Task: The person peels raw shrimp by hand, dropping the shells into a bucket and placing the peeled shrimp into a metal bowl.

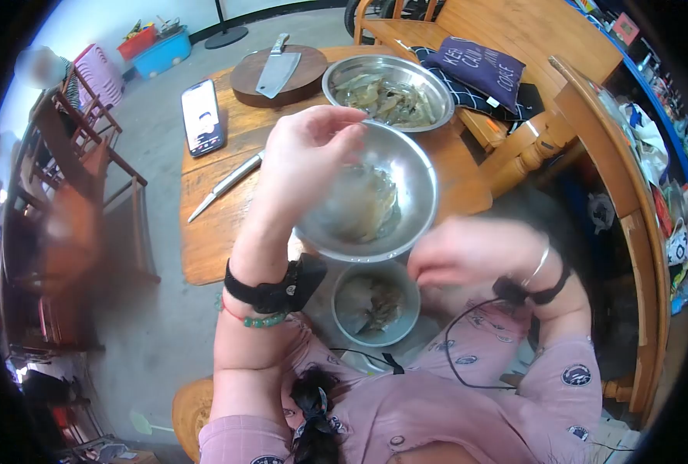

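My left hand (311,155) hovers over the left side of a large steel bowl (420,166), its fingertips near the rim of the second bowl behind. Its fingers are bent, thumb and forefinger slightly apart, with nothing visible between them. Peeled-looking shrimp (379,205) lie in the large bowl, partly covered by the hand. Behind stands another steel bowl (332,81) of whole shrimp (383,97). My right hand (468,251) is smeared by motion beside a small grey bowl (344,329), which holds what look like shrimp heads and shells (379,305). Its curled fingers hide any contents.
A round chopping board (243,77) carries a cleaver (280,71) on the wooden table (205,259). At left lie a phone (203,117) and a slim knife (224,185). A wooden bench (529,39) with cushions (479,69) is at the back right.
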The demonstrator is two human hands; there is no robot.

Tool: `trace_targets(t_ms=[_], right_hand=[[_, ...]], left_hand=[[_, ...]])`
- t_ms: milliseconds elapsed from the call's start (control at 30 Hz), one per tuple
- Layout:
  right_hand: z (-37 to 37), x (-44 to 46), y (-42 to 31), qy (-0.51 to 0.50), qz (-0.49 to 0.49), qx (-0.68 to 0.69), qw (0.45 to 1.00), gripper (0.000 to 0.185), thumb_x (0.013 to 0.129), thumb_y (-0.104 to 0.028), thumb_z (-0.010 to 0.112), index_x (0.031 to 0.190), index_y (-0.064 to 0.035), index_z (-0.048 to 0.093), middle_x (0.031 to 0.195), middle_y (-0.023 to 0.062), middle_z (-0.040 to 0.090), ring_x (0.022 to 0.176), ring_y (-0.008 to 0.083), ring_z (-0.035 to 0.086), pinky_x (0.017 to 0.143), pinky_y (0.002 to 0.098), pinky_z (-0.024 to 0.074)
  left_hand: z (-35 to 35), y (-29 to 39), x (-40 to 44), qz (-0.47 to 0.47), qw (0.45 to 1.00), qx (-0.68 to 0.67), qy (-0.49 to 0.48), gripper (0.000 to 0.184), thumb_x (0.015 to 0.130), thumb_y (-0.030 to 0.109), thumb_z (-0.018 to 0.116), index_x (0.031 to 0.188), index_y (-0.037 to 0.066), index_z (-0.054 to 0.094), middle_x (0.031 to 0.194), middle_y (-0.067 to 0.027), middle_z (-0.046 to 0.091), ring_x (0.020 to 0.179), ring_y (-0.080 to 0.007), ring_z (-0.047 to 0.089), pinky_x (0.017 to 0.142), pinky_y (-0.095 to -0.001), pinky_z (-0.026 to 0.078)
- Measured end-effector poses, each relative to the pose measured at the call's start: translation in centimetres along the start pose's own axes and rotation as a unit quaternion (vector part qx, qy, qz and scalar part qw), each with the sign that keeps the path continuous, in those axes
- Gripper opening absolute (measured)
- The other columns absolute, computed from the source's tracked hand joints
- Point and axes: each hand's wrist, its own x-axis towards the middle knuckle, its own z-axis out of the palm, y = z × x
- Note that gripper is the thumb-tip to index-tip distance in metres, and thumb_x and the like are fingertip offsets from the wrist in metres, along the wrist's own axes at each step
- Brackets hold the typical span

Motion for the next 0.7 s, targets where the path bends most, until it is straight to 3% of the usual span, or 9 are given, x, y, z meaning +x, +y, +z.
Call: trace_targets(t_ms=[167, 233, 300, 433, 533, 567, 633, 667, 700], right_hand=[[-10.0, 2.7, 4.1, 0.152, 0.055, -0.167, 0.972, 0.011, 0.081, -0.010, 0.066, 0.088, -0.0030, 0.064, 0.077, 0.0116, 0.064, 0.074, 0.0281, 0.064, 0.067, 0.0372, 0.0520], [-12.6, 4.7, 8.4, 0.173, 0.081, -0.299, 0.935, 0.013, 0.081, -0.007, 0.065, 0.094, -0.0045, 0.064, 0.088, 0.0113, 0.062, 0.082, 0.0289, 0.062, 0.072, 0.0363, 0.0507], [-13.9, 6.4, 13.3, 0.193, 0.049, -0.370, 0.907, 0.015, 0.080, -0.006, 0.065, 0.095, -0.0048, 0.064, 0.096, 0.0119, 0.059, 0.094, 0.0305, 0.060, 0.080, 0.0380, 0.0493], [-14.3, 9.8, 18.0, 0.162, 0.057, -0.367, 0.914, 0.019, 0.076, -0.004, 0.066, 0.095, -0.0048, 0.064, 0.101, 0.0125, 0.056, 0.101, 0.0322, 0.057, 0.087, 0.0394, 0.0471], [-13.9, 11.9, 21.2, 0.070, 0.071, -0.421, 0.902, 0.026, 0.070, 0.001, 0.065, 0.096, -0.0046, 0.065, 0.102, 0.0134, 0.056, 0.100, 0.0319, 0.057, 0.087, 0.0379, 0.0469], [-13.7, 12.3, 22.4, 0.069, 0.069, -0.420, 0.902, 0.026, 0.070, 0.001, 0.065, 0.096, -0.0046, 0.065, 0.102, 0.0134, 0.056, 0.100, 0.0319, 0.057, 0.087, 0.0379, 0.0469], [-13.4, 12.5, 23.0, 0.176, 0.118, -0.284, 0.935, 0.022, 0.072, 0.002, 0.063, 0.092, -0.0037, 0.065, 0.101, 0.0132, 0.057, 0.100, 0.0318, 0.056, 0.085, 0.0381, 0.0468], [-13.7, 11.8, 23.3, 0.136, 0.061, -0.420, 0.895, 0.018, 0.075, -0.001, 0.062, 0.092, -0.0036, 0.063, 0.099, 0.0115, 0.058, 0.101, 0.0316, 0.056, 0.085, 0.0384, 0.0466], [-14.1, 11.5, 22.7, 0.136, 0.061, -0.420, 0.895, 0.018, 0.075, -0.001, 0.062, 0.092, -0.0036, 0.063, 0.099, 0.0115, 0.058, 0.101, 0.0316, 0.056, 0.085, 0.0384, 0.0466]], left_hand=[[-0.2, 0.3, 0.1, -0.026, 0.999, -0.008, 0.016, 0.026, 0.093, 0.013, 0.060, 0.113, -0.003, 0.063, 0.099, -0.0106, 0.069, 0.089, -0.0149, 0.066, 0.077, -0.0268, 0.055], [-0.4, 0.1, 0.2, -0.025, 1.000, -0.005, 0.014, 0.026, 0.093, 0.013, 0.060, 0.112, -0.003, 0.063, 0.099, -0.0107, 0.069, 0.089, -0.0149, 0.066, 0.077, -0.0268, 0.055], [-0.6, 0.0, 0.4, -0.022, 1.000, -0.003, 0.014, 0.026, 0.093, 0.013, 0.060, 0.112, -0.003, 0.063, 0.098, -0.0107, 0.069, 0.089, -0.0149, 0.066, 0.077, -0.0268, 0.055], [-1.0, -0.5, 0.7, -0.030, 0.999, 0.013, 0.023, 0.025, 0.093, 0.013, 0.060, 0.112, -0.003, 0.063, 0.097, -0.0101, 0.069, 0.088, -0.0145, 0.066, 0.077, -0.0269, 0.055], [-1.5, -1.0, 1.1, -0.019, 0.999, 0.016, 0.025, 0.025, 0.093, 0.014, 0.060, 0.111, -0.003, 0.064, 0.097, -0.0100, 0.069, 0.088, -0.0143, 0.066, 0.077, -0.0270, 0.054], [-1.5, -1.1, 1.1, -0.012, 0.999, 0.019, 0.025, 0.025, 0.093, 0.014, 0.060, 0.111, -0.003, 0.064, 0.097, -0.0100, 0.069, 0.088, -0.0142, 0.066, 0.077, -0.0270, 0.054], [-1.5, -1.4, 1.1, -0.009, 0.999, 0.024, 0.027, 0.025, 0.093, 0.014, 0.060, 0.111, -0.003, 0.064, 0.097, -0.0104, 0.069, 0.088, -0.0144, 0.066, 0.077, -0.0271, 0.054], [-1.6, -1.5, 1.1, -0.005, 0.999, 0.029, 0.026, 0.025, 0.093, 0.014, 0.060, 0.111, -0.003, 0.064, 0.097, -0.0107, 0.069, 0.087, -0.0145, 0.066, 0.078, -0.0271, 0.054], [-1.6, -1.5, 1.1, -0.006, 0.999, 0.030, 0.026, 0.025, 0.093, 0.014, 0.060, 0.111, -0.003, 0.064, 0.097, -0.0107, 0.069, 0.087, -0.0145, 0.066, 0.078, -0.0271, 0.054]])
